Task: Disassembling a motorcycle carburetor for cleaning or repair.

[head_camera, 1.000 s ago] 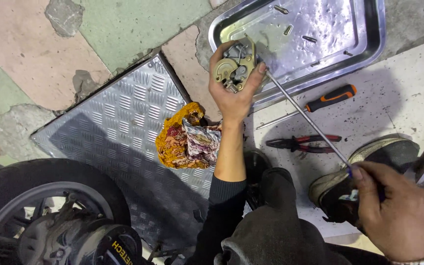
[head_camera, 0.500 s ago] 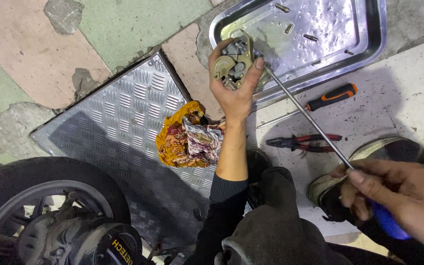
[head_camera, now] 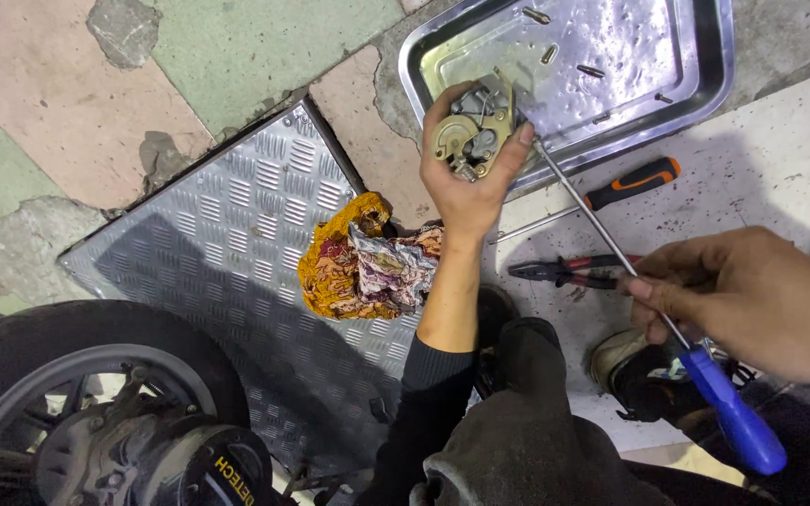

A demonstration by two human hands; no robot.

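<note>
My left hand (head_camera: 466, 178) is stretched out over the corner of a shiny metal tray (head_camera: 705, 84) and grips a small greasy metal mechanism (head_camera: 473, 136). My right hand (head_camera: 752, 300) holds a long screwdriver by its thin shaft (head_camera: 602, 230), just above the blue handle (head_camera: 733, 422). The shaft's tip reaches up to the mechanism beside my left fingertips. My dark sleeve and trouser knee fill the bottom middle of the view.
Several loose screws lie in the tray. An orange-handled screwdriver (head_camera: 630, 183) and red-handled pliers (head_camera: 574, 272) rest on the pale floor. A crumpled orange patterned rag (head_camera: 363, 262) lies on a chequer-plate sheet (head_camera: 217, 253). A motorcycle wheel (head_camera: 86, 412) sits at bottom left.
My right hand has slid up the screwdriver from the blue handle onto the shaft. My left hand has turned the mechanism slightly at the tray's corner.
</note>
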